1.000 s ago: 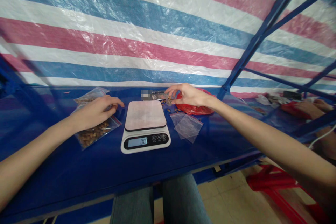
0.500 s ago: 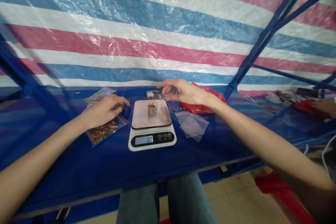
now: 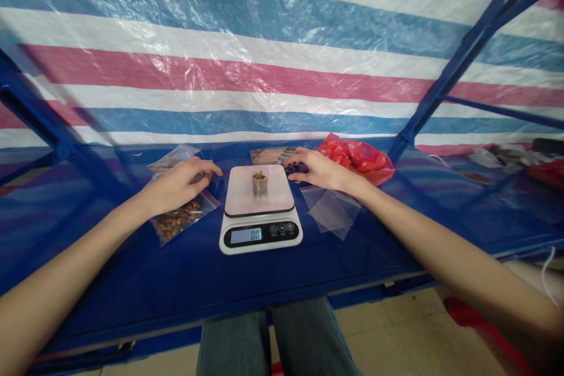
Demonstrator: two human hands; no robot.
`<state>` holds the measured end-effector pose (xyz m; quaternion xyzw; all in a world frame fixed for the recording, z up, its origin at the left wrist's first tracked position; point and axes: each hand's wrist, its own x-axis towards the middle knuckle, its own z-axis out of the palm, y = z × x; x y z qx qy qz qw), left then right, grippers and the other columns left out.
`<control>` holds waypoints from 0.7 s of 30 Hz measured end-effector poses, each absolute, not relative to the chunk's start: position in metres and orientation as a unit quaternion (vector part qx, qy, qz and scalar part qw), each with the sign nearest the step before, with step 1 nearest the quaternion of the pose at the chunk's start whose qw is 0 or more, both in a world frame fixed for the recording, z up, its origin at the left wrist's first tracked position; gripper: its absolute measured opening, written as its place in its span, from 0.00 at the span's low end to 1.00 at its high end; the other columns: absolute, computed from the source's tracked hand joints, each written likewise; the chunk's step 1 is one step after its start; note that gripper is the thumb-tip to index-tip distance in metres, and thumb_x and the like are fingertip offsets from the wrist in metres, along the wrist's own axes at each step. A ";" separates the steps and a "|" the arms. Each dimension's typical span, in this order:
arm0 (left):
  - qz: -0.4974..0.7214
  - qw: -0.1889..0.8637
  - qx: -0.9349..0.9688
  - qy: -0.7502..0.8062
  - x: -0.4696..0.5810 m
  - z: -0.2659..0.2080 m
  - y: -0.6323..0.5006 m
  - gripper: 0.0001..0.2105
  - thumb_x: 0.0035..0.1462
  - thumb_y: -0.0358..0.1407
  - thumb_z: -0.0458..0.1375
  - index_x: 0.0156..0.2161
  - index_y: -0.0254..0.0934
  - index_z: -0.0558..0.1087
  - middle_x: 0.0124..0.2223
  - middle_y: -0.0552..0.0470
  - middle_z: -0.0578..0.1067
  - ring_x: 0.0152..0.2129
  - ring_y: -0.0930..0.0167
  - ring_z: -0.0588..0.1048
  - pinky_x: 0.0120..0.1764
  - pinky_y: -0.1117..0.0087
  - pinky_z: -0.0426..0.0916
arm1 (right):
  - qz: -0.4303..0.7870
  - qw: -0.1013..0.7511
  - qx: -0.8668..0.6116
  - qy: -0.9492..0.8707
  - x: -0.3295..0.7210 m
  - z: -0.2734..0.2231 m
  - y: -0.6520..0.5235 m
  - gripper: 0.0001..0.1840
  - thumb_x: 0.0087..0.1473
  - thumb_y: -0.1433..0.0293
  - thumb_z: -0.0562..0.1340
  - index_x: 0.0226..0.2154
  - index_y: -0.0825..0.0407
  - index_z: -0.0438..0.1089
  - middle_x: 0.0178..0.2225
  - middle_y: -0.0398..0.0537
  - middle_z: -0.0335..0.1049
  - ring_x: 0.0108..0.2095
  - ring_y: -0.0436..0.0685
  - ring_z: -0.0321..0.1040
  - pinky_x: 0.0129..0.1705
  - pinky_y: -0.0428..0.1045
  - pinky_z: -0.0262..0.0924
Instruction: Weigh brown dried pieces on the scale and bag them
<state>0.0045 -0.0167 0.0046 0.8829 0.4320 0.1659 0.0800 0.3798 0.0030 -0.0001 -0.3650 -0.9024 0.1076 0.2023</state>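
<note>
In the middle of the table stands a white kitchen scale (image 3: pixel 261 234), its display reading 0.0. A small cup (image 3: pixel 259 186) filled with brown nut-like pieces sits upright on its plate. My left hand (image 3: pixel 183 183) rests over zip bags (image 3: pixel 178 220) of brown nut-like pieces, fingers loosely spread, index finger pointing toward the scale. My right hand (image 3: pixel 315 168) hovers by the scale's far right corner, thumb and fingers apart above a few loose pieces (image 3: pixel 293 170). No held thing shows in either hand. Behind the scale lies a flat printed packet or card (image 3: pixel 268 155), partly hidden by my right fingers.
A crumpled red plastic bag (image 3: pixel 359 158) lies behind my right hand. Flat transparent zip bags (image 3: pixel 333 211) overlap right of the scale. Blue metal posts (image 3: pixel 445 76) and a striped plastic sheet (image 3: pixel 247 70) bound the back. Further clutter (image 3: pixel 506 155) lies at far right.
My right hand has come down and back from over the printed packet to the loose pieces beside the scale, uncovering more of the packet. My left hand has barely moved. The view has shifted slightly.
</note>
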 end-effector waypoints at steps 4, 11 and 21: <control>0.174 0.079 0.882 0.430 0.005 0.005 -0.017 0.17 0.64 0.39 0.49 0.48 0.38 0.79 0.45 0.47 0.83 0.43 0.61 0.79 0.50 0.60 0.71 | 0.113 0.210 -0.332 -0.912 0.377 -0.005 0.004 0.11 0.62 0.69 0.69 0.47 0.54 0.78 0.45 0.54 0.73 0.46 0.62 0.72 0.52 0.56 0.67; 0.173 0.077 0.884 0.428 0.006 0.005 -0.018 0.17 0.63 0.39 0.50 0.48 0.38 0.78 0.43 0.47 0.82 0.40 0.62 0.78 0.47 0.60 0.71 | 0.105 0.212 -0.329 -0.914 0.371 -0.002 0.001 0.06 0.66 0.75 0.62 0.39 0.54 0.77 0.39 0.51 0.72 0.41 0.58 0.71 0.47 0.53 0.64; 0.175 0.073 0.887 0.422 0.006 0.007 -0.019 0.16 0.62 0.35 0.50 0.47 0.38 0.78 0.40 0.48 0.81 0.38 0.64 0.77 0.46 0.62 0.70 | 0.086 0.153 -0.369 -0.913 0.379 0.012 -0.005 0.09 0.62 0.79 0.58 0.33 0.53 0.70 0.34 0.49 0.73 0.33 0.55 0.67 0.37 0.50 0.56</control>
